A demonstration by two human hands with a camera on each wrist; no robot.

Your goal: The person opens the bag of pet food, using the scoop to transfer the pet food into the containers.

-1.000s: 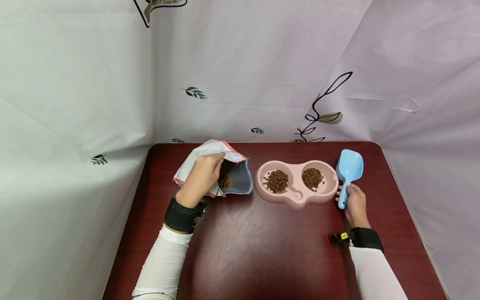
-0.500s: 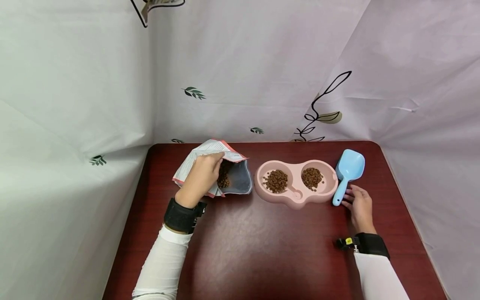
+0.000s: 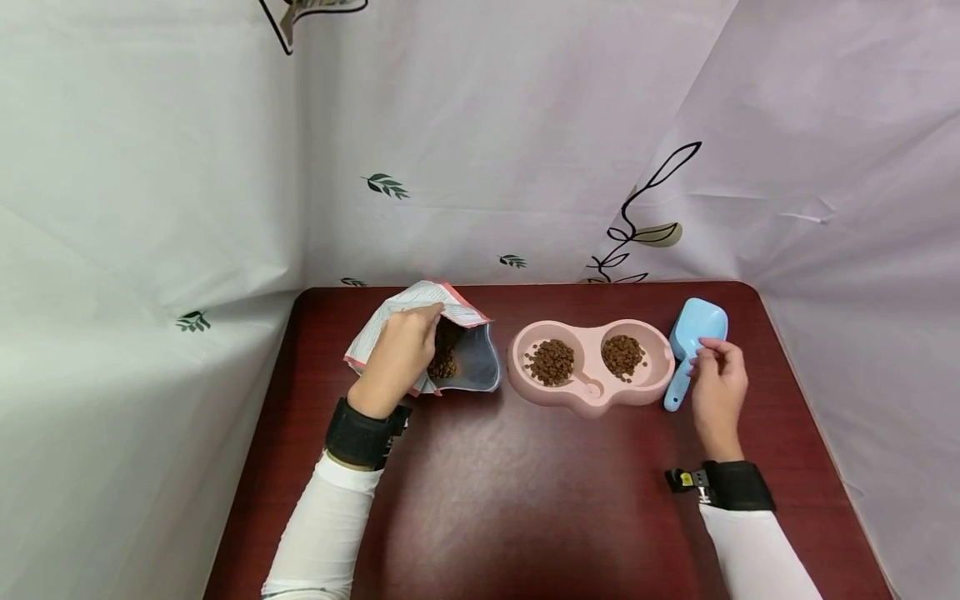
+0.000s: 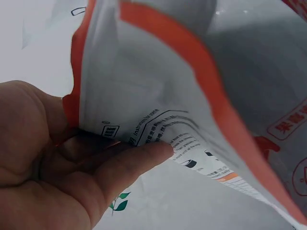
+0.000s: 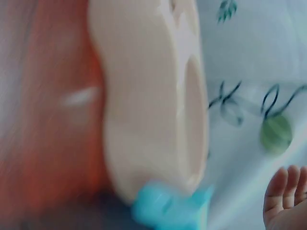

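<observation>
My left hand pinches the upper edge of a white food bag with red trim, which lies with its mouth open. In the left wrist view, thumb and fingers grip the printed bag wall. Brown kibble shows inside it. A light blue scoop lies at the right, handle pointing toward me. Over that scoop hovers my right hand, holding nothing, with fingers loosely bent. The right wrist view is blurred; the fingers show at its lower right corner, apart from the scoop.
Between bag and scoop stands a pink double bowl, with kibble piles in both hollows. The scoop handle is close beside the bowl's right end. Everything rests on a dark red table with a white patterned cloth behind it.
My right hand has let go of the scoop's handle, moved right, then risen up and forward over the scoop. The handle swung slightly left. My left hand still holds the bag.
</observation>
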